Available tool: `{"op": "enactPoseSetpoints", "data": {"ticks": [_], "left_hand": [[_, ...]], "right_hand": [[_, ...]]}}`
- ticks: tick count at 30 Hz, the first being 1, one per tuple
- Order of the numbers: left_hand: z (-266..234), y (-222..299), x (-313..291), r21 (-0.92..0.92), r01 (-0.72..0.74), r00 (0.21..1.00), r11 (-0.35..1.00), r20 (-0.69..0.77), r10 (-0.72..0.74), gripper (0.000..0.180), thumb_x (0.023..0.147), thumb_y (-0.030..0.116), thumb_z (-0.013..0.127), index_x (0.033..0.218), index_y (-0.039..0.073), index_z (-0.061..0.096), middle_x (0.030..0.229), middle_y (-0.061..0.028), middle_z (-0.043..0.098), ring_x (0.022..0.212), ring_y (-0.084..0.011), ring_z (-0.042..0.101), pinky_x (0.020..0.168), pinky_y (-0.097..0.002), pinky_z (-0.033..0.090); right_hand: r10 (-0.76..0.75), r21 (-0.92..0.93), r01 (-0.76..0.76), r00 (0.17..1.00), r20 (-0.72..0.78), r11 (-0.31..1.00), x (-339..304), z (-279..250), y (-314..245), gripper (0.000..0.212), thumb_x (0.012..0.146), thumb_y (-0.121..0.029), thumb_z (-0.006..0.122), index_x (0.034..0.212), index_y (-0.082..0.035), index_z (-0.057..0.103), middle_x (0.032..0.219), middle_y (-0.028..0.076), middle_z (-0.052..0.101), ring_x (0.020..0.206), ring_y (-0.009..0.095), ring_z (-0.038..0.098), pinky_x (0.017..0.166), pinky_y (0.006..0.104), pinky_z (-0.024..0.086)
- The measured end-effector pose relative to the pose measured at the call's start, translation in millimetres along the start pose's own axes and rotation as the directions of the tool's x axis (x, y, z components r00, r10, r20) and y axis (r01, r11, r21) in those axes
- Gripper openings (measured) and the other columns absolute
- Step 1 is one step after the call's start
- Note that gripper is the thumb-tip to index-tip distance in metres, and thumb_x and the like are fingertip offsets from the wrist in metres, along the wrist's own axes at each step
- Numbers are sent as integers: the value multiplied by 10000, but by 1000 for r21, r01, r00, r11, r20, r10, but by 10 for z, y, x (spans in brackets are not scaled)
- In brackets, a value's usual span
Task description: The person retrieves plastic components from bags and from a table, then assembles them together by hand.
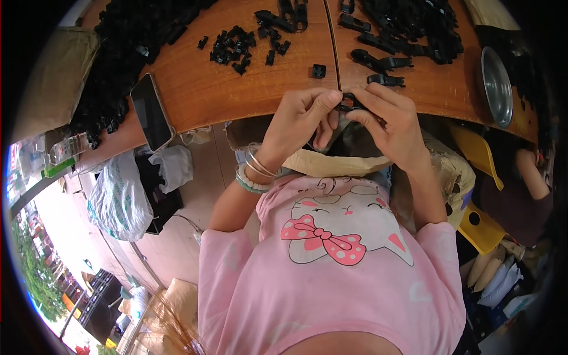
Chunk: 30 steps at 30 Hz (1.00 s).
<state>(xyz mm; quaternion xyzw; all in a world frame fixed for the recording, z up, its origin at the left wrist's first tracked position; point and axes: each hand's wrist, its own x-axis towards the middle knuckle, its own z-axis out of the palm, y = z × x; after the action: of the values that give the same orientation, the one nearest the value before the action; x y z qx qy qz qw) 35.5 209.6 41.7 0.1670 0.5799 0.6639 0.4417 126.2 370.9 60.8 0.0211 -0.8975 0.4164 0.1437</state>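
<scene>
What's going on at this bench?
A person's left hand and right hand hold a black plastic part between them at the near edge of a wooden table. A loose cluster of small black pieces lies ahead to the left, longer black clips to the right. A smartphone lies at the left.

Head fisheye, close above hands [300, 115] [395, 121], facing down.

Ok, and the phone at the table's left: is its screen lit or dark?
Dark: the phone lies screen up, and its face shows plain black with no lit display visible.
</scene>
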Motion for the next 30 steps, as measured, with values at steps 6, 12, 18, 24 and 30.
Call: {"op": "enactPoseSetpoints", "data": {"ticks": [6, 12, 18, 24, 30], "left_hand": [[55, -53, -22, 397, -320, 913, 860, -114, 392, 392, 945, 277, 536, 705, -29, 578, 553, -17, 531, 426, -84, 497, 407, -212, 378], [-92, 104, -79, -128, 99, 994, 987, 55, -93, 366, 905, 270, 601, 684, -22, 589, 563, -25, 549, 431, -84, 497, 405, -206, 362], [-28, 91, -37, -4, 168, 985, 986, -26, -168, 338, 893, 263, 619, 693, -10, 602, 573, -31, 559, 433, -69, 517, 400, -195, 360], [-314, -242, 293, 556, -263, 815, 788, -310, 490, 221, 836, 176, 660, 772, -29, 608, 722, -104, 620, 585, -190, 607, 493, -294, 440], [-722, -304, 423, 918, 30, 783, 396, -268, 562, 194, 797, 133, 662, 915, -10, 607, 851, -138, 565, 692, -313, 582, 595, -386, 462]], "right_hand": [[40, 89, -34, 997, -64, 995, -57, 98, -62, 260, 748, -96, 698, 965, 30, 630, 761, 123, 568, 599, 267, 525, 537, 322, 417], [-2, -49, -4, 994, -109, 999, -72, 99, -130, 285, 727, -112, 703, 981, -1, 636, 744, 99, 556, 608, 252, 536, 536, 326, 418], [-142, -264, 138, 990, 4, 955, -72, 76, -28, 292, 720, -94, 694, 1000, -30, 642, 818, 97, 581, 680, 256, 559, 596, 331, 442], [-159, -457, 31, 957, -244, 889, 273, -159, 699, 246, 745, -180, 697, 959, -65, 664, 865, 63, 599, 835, 261, 561, 743, 368, 420], [23, -595, -60, 997, -71, 801, 597, -159, 863, 261, 772, -200, 689, 993, -63, 675, 976, 37, 589, 980, 230, 517, 831, 371, 378]]}}
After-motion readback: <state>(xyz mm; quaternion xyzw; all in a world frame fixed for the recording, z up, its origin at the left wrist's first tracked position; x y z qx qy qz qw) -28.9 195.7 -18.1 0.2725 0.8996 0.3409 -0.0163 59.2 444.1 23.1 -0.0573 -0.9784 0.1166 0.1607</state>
